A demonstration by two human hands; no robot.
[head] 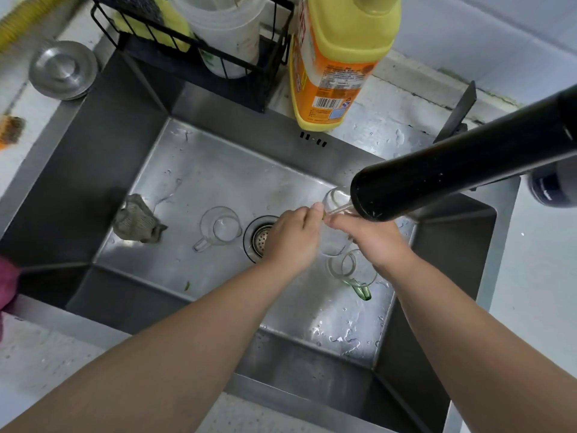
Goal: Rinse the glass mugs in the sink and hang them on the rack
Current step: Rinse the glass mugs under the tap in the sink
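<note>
Mug point(335, 226) under faucet point(437, 179): left hand point(292, 242), right hand point(379, 242) both closed on it; rotate, keep mouth under spout.

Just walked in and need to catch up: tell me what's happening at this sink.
A person holds a glass mug in both hands, left hand and right hand, under the black faucet. Two more mugs lie in the sink: a clear one by the drain, and a green-handled one below the right hand.
</note>
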